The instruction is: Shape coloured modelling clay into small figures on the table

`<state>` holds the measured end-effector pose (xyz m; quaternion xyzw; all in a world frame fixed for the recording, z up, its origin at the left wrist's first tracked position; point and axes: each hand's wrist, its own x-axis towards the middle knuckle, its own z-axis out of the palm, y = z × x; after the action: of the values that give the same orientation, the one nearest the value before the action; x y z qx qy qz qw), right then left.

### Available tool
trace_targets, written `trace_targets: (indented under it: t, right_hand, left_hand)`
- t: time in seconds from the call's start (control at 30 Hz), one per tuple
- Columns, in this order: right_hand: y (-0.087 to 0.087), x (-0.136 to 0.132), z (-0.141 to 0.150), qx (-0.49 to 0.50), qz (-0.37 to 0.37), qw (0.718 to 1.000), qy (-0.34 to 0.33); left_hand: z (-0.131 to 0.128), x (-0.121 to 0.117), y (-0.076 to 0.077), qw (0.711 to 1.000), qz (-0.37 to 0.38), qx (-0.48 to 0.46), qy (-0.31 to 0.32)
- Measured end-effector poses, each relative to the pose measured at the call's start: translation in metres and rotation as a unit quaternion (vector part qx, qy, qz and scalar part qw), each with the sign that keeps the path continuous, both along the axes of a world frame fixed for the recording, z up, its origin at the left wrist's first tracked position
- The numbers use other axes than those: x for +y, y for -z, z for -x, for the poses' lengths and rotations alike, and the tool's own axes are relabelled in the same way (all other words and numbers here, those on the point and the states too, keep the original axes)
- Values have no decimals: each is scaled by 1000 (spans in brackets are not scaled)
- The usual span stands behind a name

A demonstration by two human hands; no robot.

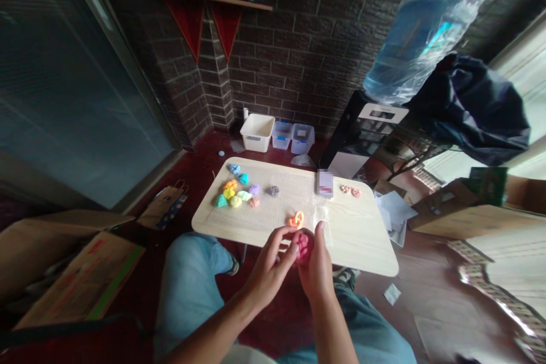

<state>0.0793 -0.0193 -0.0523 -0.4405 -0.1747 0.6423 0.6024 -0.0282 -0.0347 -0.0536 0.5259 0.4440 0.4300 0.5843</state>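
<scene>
A lump of reddish-pink modelling clay [303, 246] is held between my two hands, just above the near edge of the table. My left hand [272, 261] grips it from the left, thumb and fingers bent against it. On the other side, my right hand [318, 268] cups the lump with its thumb pointing up. Just beyond my fingers lies an orange, looped piece of clay [296, 219]. Several clay lumps in other colours, among them yellow [229, 193], purple [254, 189] and green [221, 201], sit in a cluster at the left; a grey lump [273, 190] lies apart.
The pale table [358, 239] carries a bubble-wrap sheet, a small box [325, 184] and two multicoloured lumps [355, 193] at the right. Behind it stand plastic bins [258, 132] and a water dispenser [356, 136]. Cardboard boxes [81, 284] flank both sides.
</scene>
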Motion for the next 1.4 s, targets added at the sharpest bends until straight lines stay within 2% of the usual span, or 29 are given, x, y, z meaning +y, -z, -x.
trace_targets:
  t: [0.1, 0.2, 0.27, 0.4, 0.53, 0.63, 0.73, 0.83, 0.9, 0.97, 1.07, 1.17, 1.3, 1.4]
  right_hand:
    - [-4, -5, -7, 65, -42, 994, -79]
    - [-10, -12, -10, 77, -75, 986, -127]
    - [-13, -15, -9, 46, -95, 987, -120]
    - [-14, -16, -5, -32, -120, 990, -62]
    - [-10, -15, -4, -68, -107, 991, -51]
    - [-7, -17, -5, -119, -124, 984, -48]
    - [-6, -20, -5, -225, -166, 957, -83]
    - [-7, -21, -8, -384, -206, 895, -95]
    - [-8, -22, -13, -453, -209, 859, -112]
    - [-9, -24, -18, -465, -208, 847, -148]
    - [-10, -27, -21, -450, -216, 849, -174]
    - [-11, -31, -17, -451, -209, 853, -158]
    - [-16, -35, -8, -452, -193, 862, -124]
    - [-20, -38, -6, -423, -181, 880, -117]
  left_hand:
    - [7, 8, -1, 1000, 2, -15, -13]
    - [13, 16, -3, 999, 6, -48, -21]
    - [17, 19, -5, 998, 18, -63, -14]
    - [20, 19, -12, 996, 40, -76, 1]
    - [21, 16, -13, 995, 45, -86, 11]
    - [18, 15, -11, 988, 87, -127, -9]
    - [14, 16, -11, 955, 173, -241, 2]
    - [17, 19, -15, 909, 254, -320, 85]
    - [25, 21, -18, 906, 262, -309, 124]
    - [37, 23, -20, 922, 237, -269, 147]
    - [53, 27, -25, 938, 200, -206, 195]
    - [58, 29, -29, 937, 178, -202, 222]
    - [49, 29, -27, 942, 173, -230, 174]
    - [42, 29, -24, 933, 189, -275, 135]
